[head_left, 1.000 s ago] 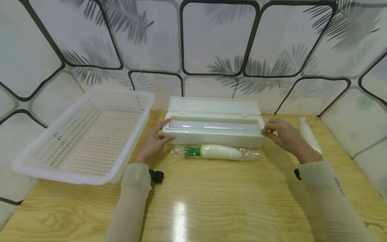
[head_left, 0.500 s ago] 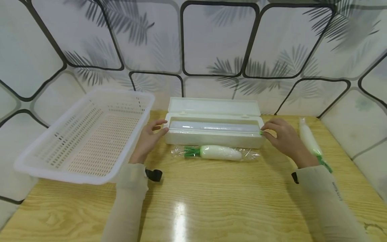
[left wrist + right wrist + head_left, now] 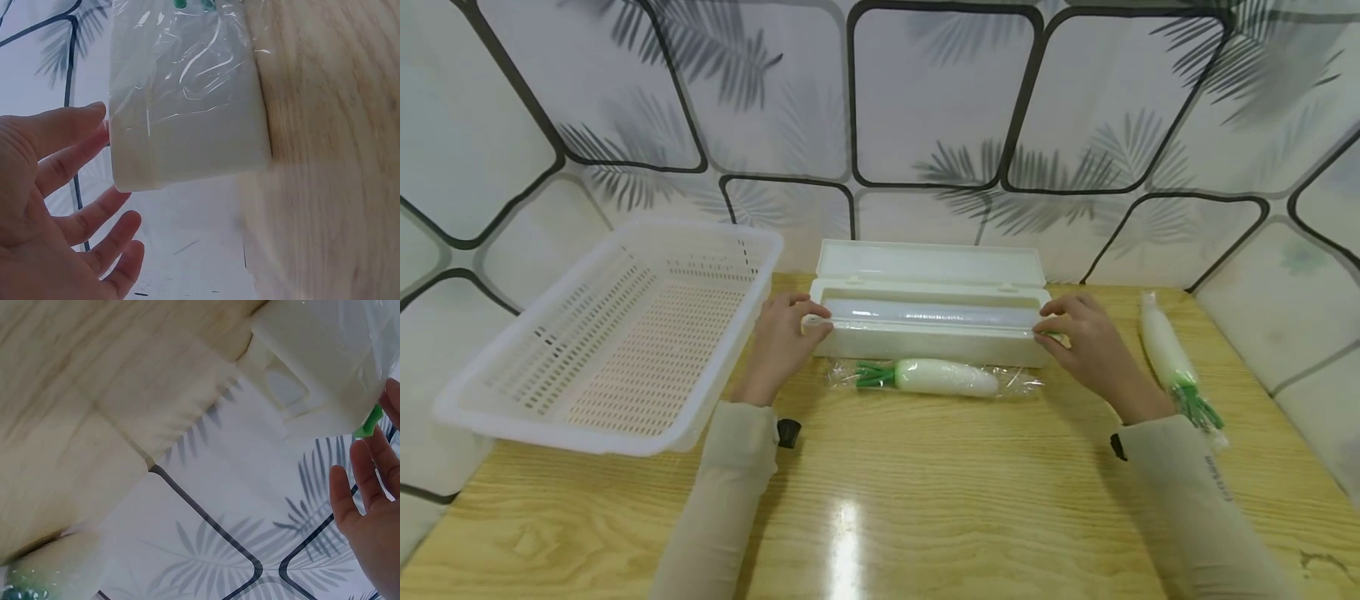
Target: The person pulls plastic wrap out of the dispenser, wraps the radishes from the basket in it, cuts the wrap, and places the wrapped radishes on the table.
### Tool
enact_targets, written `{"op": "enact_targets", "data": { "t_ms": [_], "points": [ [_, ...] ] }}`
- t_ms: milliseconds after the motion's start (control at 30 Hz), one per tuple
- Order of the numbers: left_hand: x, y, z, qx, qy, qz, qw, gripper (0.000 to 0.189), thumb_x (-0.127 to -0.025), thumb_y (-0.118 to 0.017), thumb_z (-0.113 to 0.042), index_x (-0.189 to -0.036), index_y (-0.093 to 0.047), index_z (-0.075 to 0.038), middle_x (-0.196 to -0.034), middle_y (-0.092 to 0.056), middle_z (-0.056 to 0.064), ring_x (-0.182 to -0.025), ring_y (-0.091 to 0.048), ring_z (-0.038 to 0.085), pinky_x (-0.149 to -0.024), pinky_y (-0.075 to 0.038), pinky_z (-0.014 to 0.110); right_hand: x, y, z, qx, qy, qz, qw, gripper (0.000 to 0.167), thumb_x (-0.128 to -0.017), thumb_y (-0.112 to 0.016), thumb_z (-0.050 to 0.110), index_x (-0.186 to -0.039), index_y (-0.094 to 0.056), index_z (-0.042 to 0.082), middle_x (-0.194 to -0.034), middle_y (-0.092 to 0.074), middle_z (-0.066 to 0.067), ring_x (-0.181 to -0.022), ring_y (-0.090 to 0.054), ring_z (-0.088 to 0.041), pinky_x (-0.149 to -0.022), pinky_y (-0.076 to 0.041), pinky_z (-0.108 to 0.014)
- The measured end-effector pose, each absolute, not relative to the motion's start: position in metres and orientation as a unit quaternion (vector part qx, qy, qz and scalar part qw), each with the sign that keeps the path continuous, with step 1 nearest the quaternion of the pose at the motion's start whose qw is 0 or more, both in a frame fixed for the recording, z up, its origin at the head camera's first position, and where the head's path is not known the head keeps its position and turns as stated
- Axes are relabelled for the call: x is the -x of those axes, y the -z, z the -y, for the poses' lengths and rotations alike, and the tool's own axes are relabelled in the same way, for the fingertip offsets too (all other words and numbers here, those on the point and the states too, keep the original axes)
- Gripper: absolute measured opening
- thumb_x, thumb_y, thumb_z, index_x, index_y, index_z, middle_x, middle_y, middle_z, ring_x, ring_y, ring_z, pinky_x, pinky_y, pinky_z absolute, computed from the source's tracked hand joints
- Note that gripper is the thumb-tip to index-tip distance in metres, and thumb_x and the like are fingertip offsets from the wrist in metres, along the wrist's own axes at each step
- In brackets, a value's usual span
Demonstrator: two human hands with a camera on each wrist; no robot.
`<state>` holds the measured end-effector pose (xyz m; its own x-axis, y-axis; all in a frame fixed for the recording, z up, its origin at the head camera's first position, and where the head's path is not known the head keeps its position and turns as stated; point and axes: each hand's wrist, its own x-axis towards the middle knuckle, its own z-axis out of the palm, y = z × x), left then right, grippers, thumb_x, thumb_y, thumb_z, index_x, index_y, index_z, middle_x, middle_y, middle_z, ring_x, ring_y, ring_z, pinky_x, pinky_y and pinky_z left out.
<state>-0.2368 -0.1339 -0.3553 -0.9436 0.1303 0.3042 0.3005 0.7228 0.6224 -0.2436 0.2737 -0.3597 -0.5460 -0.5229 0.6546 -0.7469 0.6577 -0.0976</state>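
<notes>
A white cling film dispenser box (image 3: 925, 343) stands on the table with its lid raised, a roll of clear cling film (image 3: 932, 313) lying inside. At the box's left end, my left hand (image 3: 781, 346) pinches the film's edge between thumb and index finger. My right hand (image 3: 1093, 350) pinches the film at the right end, beside a small green slider (image 3: 369, 423). The film itself is hard to make out. Just in front of the box lies a white radish (image 3: 946, 377) with green stalks, wrapped in clear film.
A white plastic basket (image 3: 700, 408) with a slotted bottom stands at the left. Another white radish (image 3: 1167, 346) with green stalks lies to the right, beyond my right hand. A patterned wall (image 3: 940, 100) closes off the back of the wooden table (image 3: 955, 500).
My left hand drew back from the box's left end, then returned to its front edge. My right hand has shifted slightly left, past the green slider, uncovering more of the right-hand radish.
</notes>
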Motion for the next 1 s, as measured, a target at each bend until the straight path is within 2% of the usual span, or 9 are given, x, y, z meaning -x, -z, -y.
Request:
{"op": "enact_targets", "data": {
  "t_ms": [167, 267, 367, 667, 833, 1000],
  "points": [
    [0.237, 0.358, 0.132, 0.122, 0.341, 0.92, 0.149, 0.013, -0.091, -0.077, -0.009, -0.098, -0.076, 0.001, -0.127, -0.06, 0.026, -0.121, -0.049, 0.046, -0.103, -0.038, 0.056, 0.242, 0.362, -0.27, -0.345, -0.21, 0.862, 0.306, 0.019, -0.067, -0.085, -0.016, -0.077, -0.073, -0.005, -0.089, -0.063, -0.018, -0.082, -0.054, -0.037, -0.069, -0.045, -0.044],
    [0.238, 0.36, 0.131, 0.123, 0.343, 0.917, 0.16, 0.009, -0.09, -0.077, -0.008, -0.093, -0.077, 0.001, -0.121, -0.062, 0.024, -0.116, -0.052, 0.043, -0.102, -0.039, 0.053, 0.24, 0.363, -0.268, -0.317, -0.237, 0.868, 0.298, 0.018, -0.068, -0.084, -0.017, -0.074, -0.073, -0.004, -0.086, -0.063, -0.015, -0.081, -0.053, -0.033, -0.069, -0.041, -0.035],
    [0.238, 0.36, 0.13, 0.123, 0.346, 0.916, 0.163, 0.008, -0.09, -0.077, -0.006, -0.092, -0.077, 0.001, -0.116, -0.063, 0.023, -0.111, -0.053, 0.041, -0.099, -0.041, 0.051, 0.239, 0.364, -0.265, -0.298, -0.254, 0.871, 0.296, 0.017, -0.069, -0.084, -0.018, -0.074, -0.073, -0.005, -0.086, -0.063, -0.014, -0.081, -0.053, -0.032, -0.07, -0.037, -0.031],
    [0.236, 0.358, 0.133, 0.124, 0.37, 0.91, 0.14, 0.007, -0.092, -0.072, -0.001, -0.094, -0.073, 0.006, -0.103, -0.062, 0.02, -0.099, -0.055, 0.036, -0.085, -0.045, 0.047, 0.237, 0.367, -0.261, -0.316, -0.232, 0.865, 0.313, 0.021, -0.072, -0.078, -0.022, -0.079, -0.066, -0.007, -0.086, -0.058, -0.018, -0.081, -0.051, -0.036, -0.07, -0.04, -0.039],
    [0.236, 0.359, 0.134, 0.129, 0.388, 0.904, 0.127, 0.01, -0.095, -0.069, -0.002, -0.101, -0.07, 0.006, -0.101, -0.063, 0.019, -0.091, -0.057, 0.033, -0.08, -0.049, 0.045, 0.236, 0.368, -0.261, -0.317, -0.24, 0.866, 0.303, 0.023, -0.074, -0.074, -0.023, -0.084, -0.064, -0.006, -0.087, -0.06, -0.019, -0.083, -0.054, -0.036, -0.073, -0.04, -0.036],
    [0.236, 0.361, 0.133, 0.135, 0.385, 0.905, 0.124, 0.017, -0.095, -0.071, -0.008, -0.107, -0.072, 0.004, -0.097, -0.061, 0.016, -0.082, -0.054, 0.031, -0.074, -0.046, 0.042, 0.233, 0.369, -0.261, -0.315, -0.244, 0.867, 0.299, 0.022, -0.076, -0.074, -0.022, -0.085, -0.064, -0.004, -0.084, -0.063, -0.015, -0.078, -0.057, -0.029, -0.071, -0.042, -0.029]
  ]
}}
